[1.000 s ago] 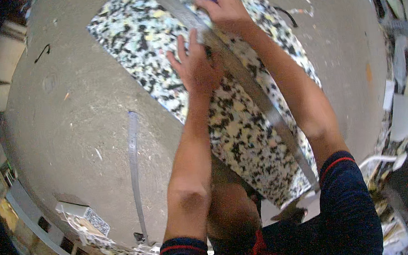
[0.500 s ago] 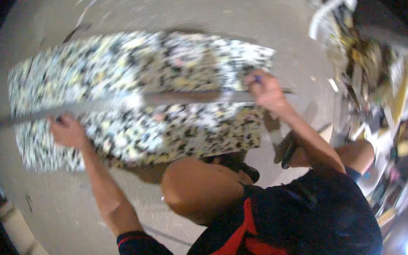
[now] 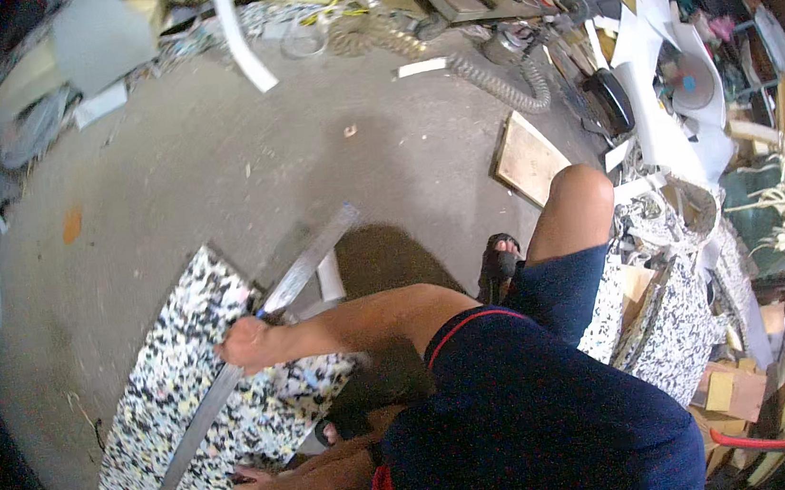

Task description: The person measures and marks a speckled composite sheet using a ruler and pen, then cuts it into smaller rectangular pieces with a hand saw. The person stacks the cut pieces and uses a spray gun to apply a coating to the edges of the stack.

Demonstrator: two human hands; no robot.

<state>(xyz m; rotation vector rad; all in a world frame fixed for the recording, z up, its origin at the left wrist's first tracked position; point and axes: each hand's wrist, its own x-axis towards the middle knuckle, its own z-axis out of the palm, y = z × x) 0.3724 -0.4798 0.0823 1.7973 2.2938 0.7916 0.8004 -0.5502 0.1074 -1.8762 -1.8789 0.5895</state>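
A speckled foam slab, in white, black and pale colours, lies on the floor at lower left. A long, thin metal straightedge crosses it at a slant, its far end reaching past the slab over the floor. My right hand is a closed fist over the straightedge near the slab's far part. A small blue tip pokes out of the fist; the rest of that pen-like thing is hidden. Low on the slab, beside my knee, my left hand shows only in part, fingers apart on the foam beside the straightedge.
A pale board lies on the floor ahead of my foot. A ribbed hose and a white strip lie farther off. Scrap foam and sheets pile up along the right, with a speckled foam piece beside me.
My view has swung right, so the slab now appears at lower left, slanted. My right hand stays closed at the straightedge. The left hand is now mostly hidden behind my knee.
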